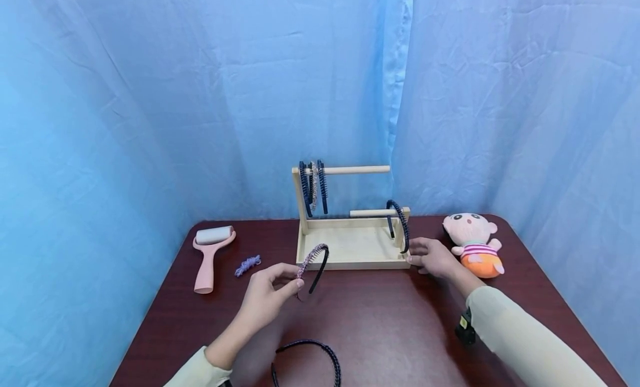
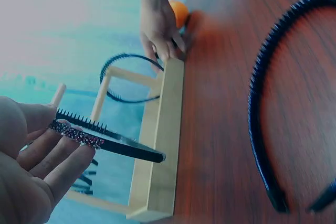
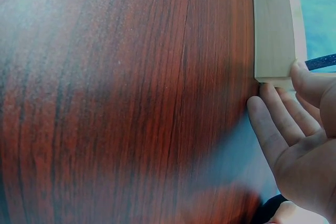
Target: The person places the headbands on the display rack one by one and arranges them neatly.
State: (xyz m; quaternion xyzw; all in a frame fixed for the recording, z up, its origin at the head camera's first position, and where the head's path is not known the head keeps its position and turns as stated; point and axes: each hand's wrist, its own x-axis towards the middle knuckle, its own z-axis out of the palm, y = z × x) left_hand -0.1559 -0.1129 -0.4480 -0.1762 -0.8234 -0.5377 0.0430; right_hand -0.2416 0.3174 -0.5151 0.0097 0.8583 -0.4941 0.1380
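My left hand (image 1: 267,295) pinches a headband (image 1: 314,255) with a pink glittery band and black comb teeth. It is held up in front of a wooden headband stand (image 1: 330,266), between thumb and fingers in the left wrist view. At the stand's right front corner is my right hand (image 1: 434,258), its fingers fairly straight against the tray's end and the thumb at the rim. Just beside it, a dark headband (image 1: 404,226) hangs on the lower peg (image 1: 370,213). Several headbands (image 1: 322,187), dark and glittery, hang on the upper peg (image 1: 360,170).
Another black headband (image 1: 336,365) lies on the table near the front edge. To the left are a pink lint roller (image 1: 206,273) and a bundle of purple cord (image 1: 248,265). A plush doll (image 1: 475,245) lies right of my right hand. Blue curtains (image 1: 320,87) hang behind the table.
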